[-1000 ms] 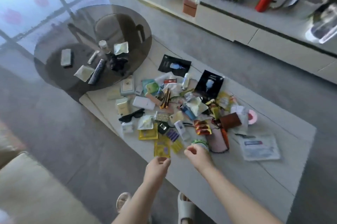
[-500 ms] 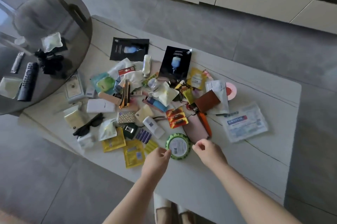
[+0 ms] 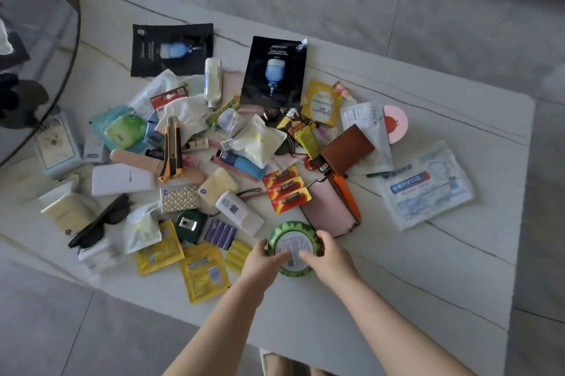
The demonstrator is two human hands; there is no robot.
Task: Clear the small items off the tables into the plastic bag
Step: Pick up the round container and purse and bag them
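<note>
A round green tin (image 3: pixel 293 238) with a white label lies near the front edge of the white marble table (image 3: pixel 428 277). My left hand (image 3: pixel 263 262) grips its left rim and my right hand (image 3: pixel 328 259) grips its right rim, fingers lying over the label. Behind it spreads a heap of small items: red battery packs (image 3: pixel 286 189), a pink pouch (image 3: pixel 328 207), yellow sachets (image 3: pixel 203 274), an orange utility knife (image 3: pixel 171 147), black sunglasses (image 3: pixel 97 222) and two black mask packets (image 3: pixel 275 69). No plastic bag is in view.
A dark round glass table (image 3: pixel 36 39) overlaps the marble table at the far left. A white mask package (image 3: pixel 425 186) and a pink disc (image 3: pixel 396 124) lie at the right. Grey tiled floor surrounds the table.
The view has dropped closer over the table. Both hands have moved forward from just short of the green tin and now hold it from both sides.
</note>
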